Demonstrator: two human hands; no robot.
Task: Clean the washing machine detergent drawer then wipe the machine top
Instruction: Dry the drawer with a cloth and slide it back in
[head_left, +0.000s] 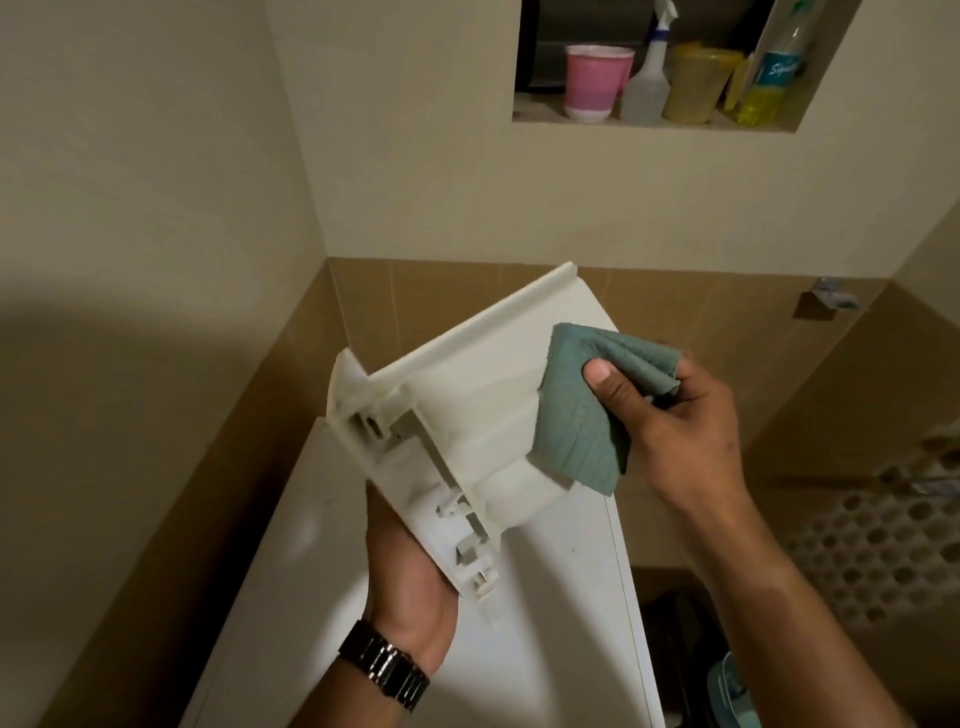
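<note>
Holding the detergent drawer (457, 415) up in the air over the washing machine top (561, 597), the person tilts it so its underside and moulded channels face the camera, likely so the cloth can reach every ridge. The left hand (410, 582) grips the drawer's front end from below at about 7 o'clock, palm cupped under it; its fingers lie behind the plastic, so I cannot tell how they sit. The right hand (670, 415), at about 3 o'clock from the drawer, pinches a folded green cloth (582, 410) between thumb and fingers and presses it against the drawer's rounded side. Up at 1 o'clock, a wall niche holds a pink cup (595, 83) and a spray bottle (649, 78), well apart from the work. Wiping the top looks not yet begun.
</note>
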